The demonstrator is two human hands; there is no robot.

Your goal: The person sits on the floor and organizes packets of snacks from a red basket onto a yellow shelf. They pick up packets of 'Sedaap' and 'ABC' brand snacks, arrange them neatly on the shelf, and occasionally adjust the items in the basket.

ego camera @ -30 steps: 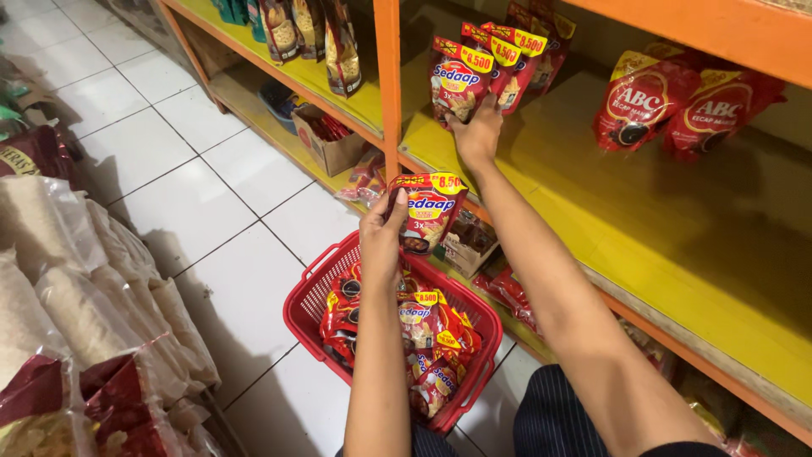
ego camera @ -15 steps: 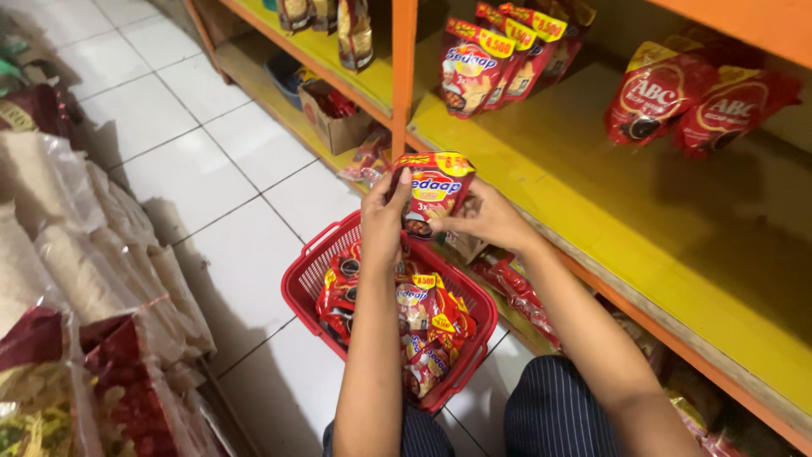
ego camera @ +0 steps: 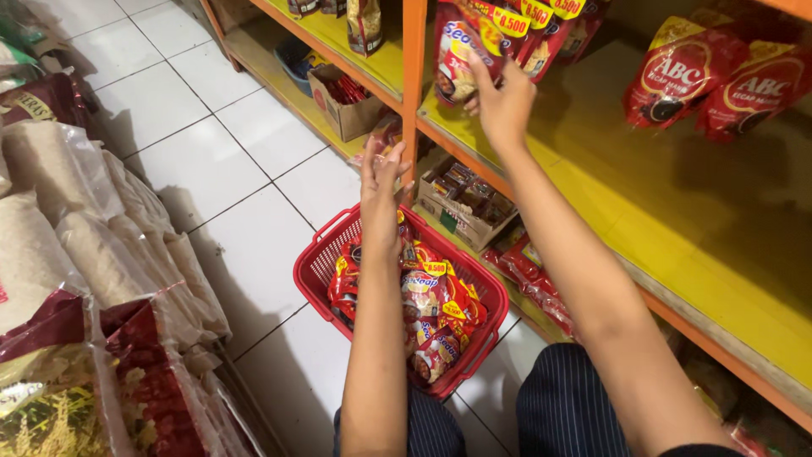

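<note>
Since half a second ago: pouch point(ego camera: 461, 51) carried from mid-air above basket point(ego camera: 315, 272) up to shelf point(ego camera: 592, 182), pressed against standing row by right hand point(ego camera: 503, 101), fingers closed on it. Left hand point(ego camera: 381, 190) released, fingers spread, empty. Placement judged near complete.

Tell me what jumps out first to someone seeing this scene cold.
The red basket on the white tiled floor, full of red sauce pouches, sits between the person's arms. The right hand presses on a red pouch standing on the yellow shelf, while the left hand hangs open and empty above the basket. Two more red pouches lean further right on that shelf.
</note>
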